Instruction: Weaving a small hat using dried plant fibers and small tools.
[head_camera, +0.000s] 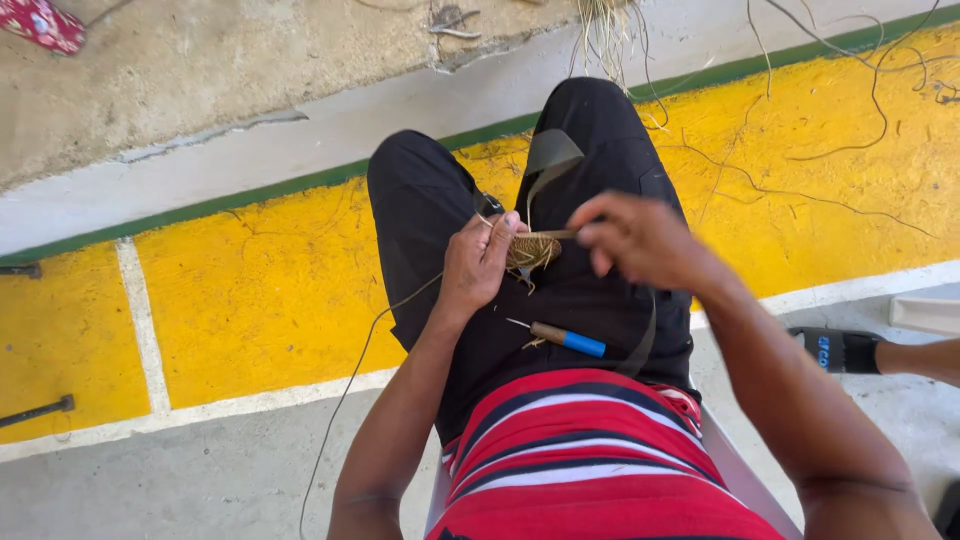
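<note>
My left hand (478, 262) pinches a small round coil of woven straw-coloured fibre (531, 249) above my lap. My right hand (638, 238) grips a thin fibre strand at the coil's right edge, fingers closed on it. A long loose strand (352, 380) trails from the coil down past my left forearm to the floor. An awl with a wooden and blue handle (566, 339) lies on my black trousers just below the hands. A dark flat strip (548, 160) drapes over my right thigh.
I sit on a white chair (740, 478) over a grey floor with a yellow painted band (260, 290). Loose fibres and twigs (850, 150) lie scattered at the upper right. Another person's foot in a dark sandal (845, 350) is at the right edge.
</note>
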